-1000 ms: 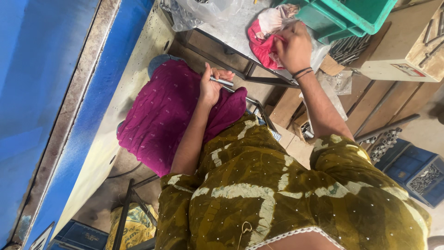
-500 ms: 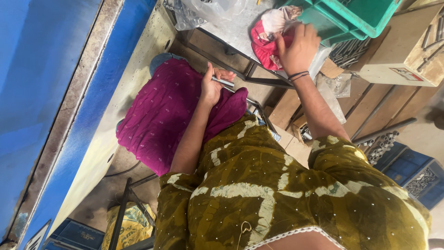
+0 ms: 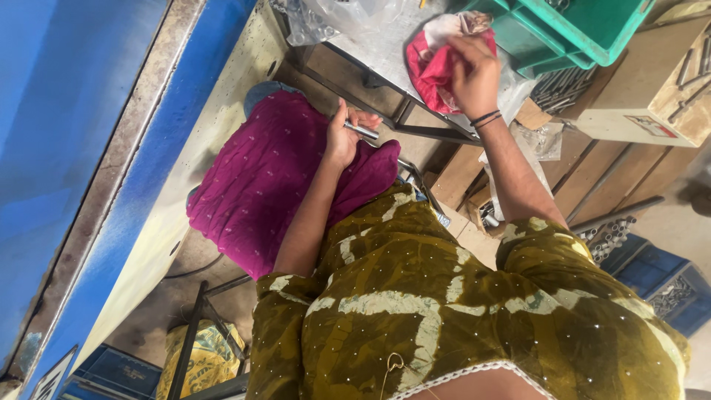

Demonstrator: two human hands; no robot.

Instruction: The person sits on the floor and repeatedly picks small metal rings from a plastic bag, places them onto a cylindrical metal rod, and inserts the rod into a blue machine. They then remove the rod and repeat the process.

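Left hand: the left hand (image 3: 342,137) is closing around a short metal rod (image 3: 361,131), holding it over the lap.
Rod position: one end is projecting past the fingers, above the magenta cloth (image 3: 259,178).
Right hand: the right hand (image 3: 474,74) is pinching a red rag (image 3: 433,67) on the tabletop.
Surface: a grey metal table (image 3: 385,52) is carrying green plastic crates (image 3: 585,26).
Room: a blue wall (image 3: 67,111) is running alongside; a wooden box (image 3: 644,96) is standing nearby.

a grey metal surface (image 3: 385,55) carries a red cloth (image 3: 433,67) at 12 o'clock, clear plastic bags (image 3: 348,15) at 11, green crates (image 3: 585,26) at 1.
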